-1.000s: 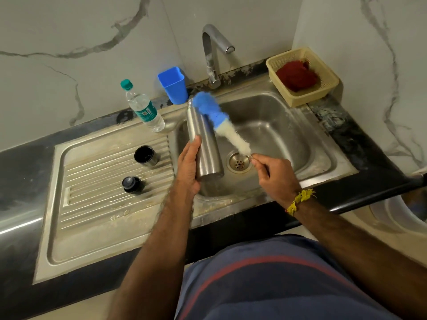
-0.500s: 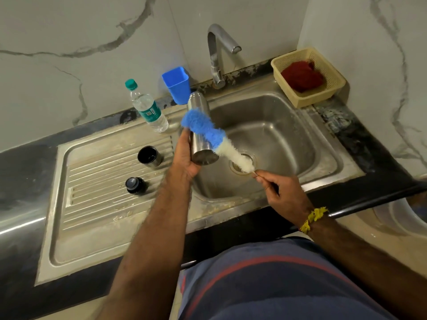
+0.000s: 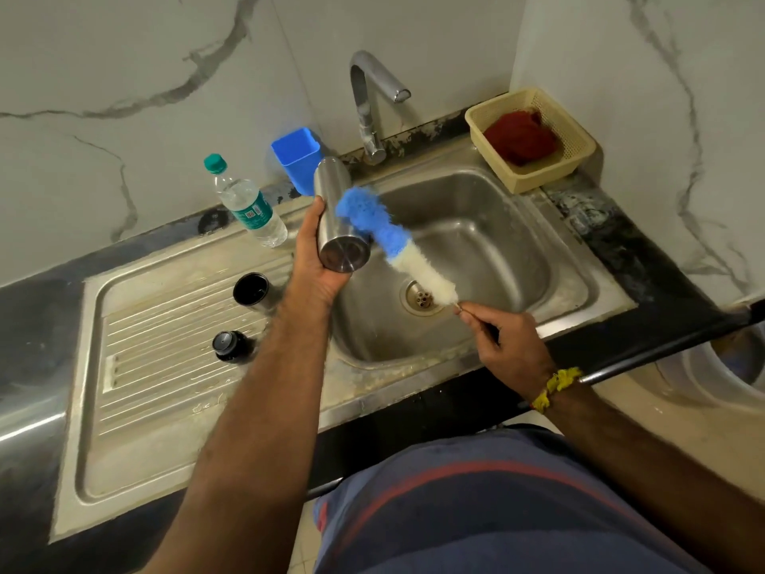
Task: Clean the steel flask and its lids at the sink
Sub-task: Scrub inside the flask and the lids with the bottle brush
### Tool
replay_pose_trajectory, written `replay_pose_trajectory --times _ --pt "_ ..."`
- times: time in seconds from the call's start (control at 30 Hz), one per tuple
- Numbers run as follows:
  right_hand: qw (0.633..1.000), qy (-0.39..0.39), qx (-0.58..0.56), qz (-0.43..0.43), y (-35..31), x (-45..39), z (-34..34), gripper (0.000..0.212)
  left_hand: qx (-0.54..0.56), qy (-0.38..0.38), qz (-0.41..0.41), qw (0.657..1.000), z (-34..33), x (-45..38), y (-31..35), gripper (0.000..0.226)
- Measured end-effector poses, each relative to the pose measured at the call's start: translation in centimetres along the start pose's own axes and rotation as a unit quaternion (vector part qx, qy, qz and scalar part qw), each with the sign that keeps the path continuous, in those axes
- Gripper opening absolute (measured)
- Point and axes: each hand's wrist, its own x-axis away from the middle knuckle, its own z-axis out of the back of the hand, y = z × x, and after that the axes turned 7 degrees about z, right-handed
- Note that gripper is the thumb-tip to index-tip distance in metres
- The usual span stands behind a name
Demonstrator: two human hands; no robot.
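Both hands were busy over the sink (image 3: 550, 258): the left hand (image 3: 316, 258) wrapped the steel flask (image 3: 337, 213) near its base, tilted with the bottom toward the camera, while the right hand (image 3: 505, 345) pinched the thin handle of a bottle brush (image 3: 397, 246) lying against the flask's side. Rigid and smooth, the flask probably turned slippery when wet, so a full-palm grip low on the body looked safest. Two lids (image 3: 251, 290) (image 3: 227, 345) sat on the drainboard.
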Motion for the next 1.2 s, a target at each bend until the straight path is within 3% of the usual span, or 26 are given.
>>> replay_pose_trajectory --times 0.27,0.33,0.6,0.9,1.03,1.1,1.2 --pt "0.999 -0.031 0.005 -0.024 0.0 -1.1 -0.2 0.028 -0.094 0.030 0.011 0.995 2.5 1.4 -3.2 0.062" --pt "1.000 -0.005 0.009 -0.025 -0.5 -2.3 -0.9 0.025 -0.100 0.027 0.006 0.995 2.7 2.1 -3.7 0.060" --pt "0.999 0.009 0.027 -0.019 -0.4 -5.0 -0.9 0.021 -0.139 0.005 -0.021 0.990 3.8 4.1 -3.9 0.091" --pt "1.000 -0.014 0.017 -0.012 -1.4 -7.6 -1.7 0.032 -0.153 0.036 -0.028 0.987 4.5 4.7 -5.0 0.073" --pt "1.000 -0.009 0.007 -0.008 -1.2 -5.5 -2.1 0.021 -0.145 0.035 -0.036 0.988 4.7 4.4 -4.7 0.091" --pt "1.000 -0.001 0.003 -0.015 -0.9 -5.2 -2.2 0.021 -0.145 0.031 -0.035 0.988 4.7 4.3 -4.5 0.079" --pt "0.999 -0.052 0.007 -0.014 -0.9 -4.6 -2.0 0.031 -0.126 0.028 -0.021 0.991 4.6 4.0 -4.8 0.055"
